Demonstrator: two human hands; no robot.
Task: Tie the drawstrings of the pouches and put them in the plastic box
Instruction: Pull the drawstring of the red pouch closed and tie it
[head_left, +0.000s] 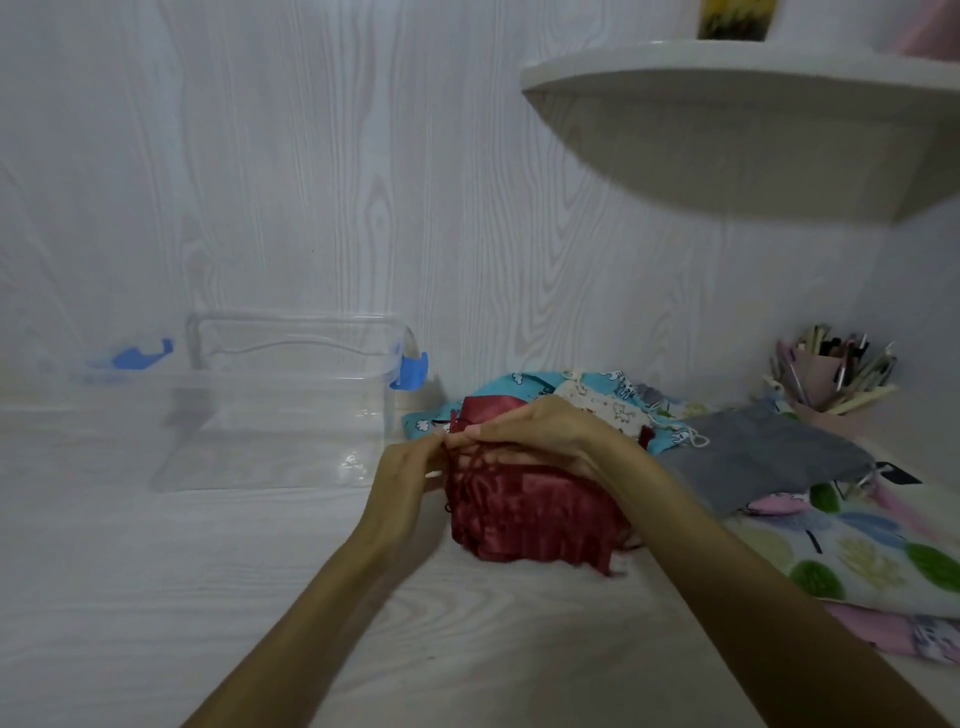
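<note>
A dark red satin pouch (535, 517) lies on the white table in front of me. My left hand (408, 475) pinches its red drawstring at the pouch's left top corner. My right hand (540, 431) lies over the pouch's top edge with fingers on the same strings. The clear plastic box (280, 405) with blue clips stands open to the left, a short way from the pouch; I see nothing inside it. More pouches lie to the right: a grey one (763, 457), a blue cartoon-print one (524, 384), a white printed one (618, 408) and a leaf-print one (878, 551).
A pink cup of pens and pencils (836, 379) stands at the back right by the wall. A rounded white shelf (753, 130) juts out overhead on the right. The box lid with a blue clip (130, 358) lies behind the box on the left.
</note>
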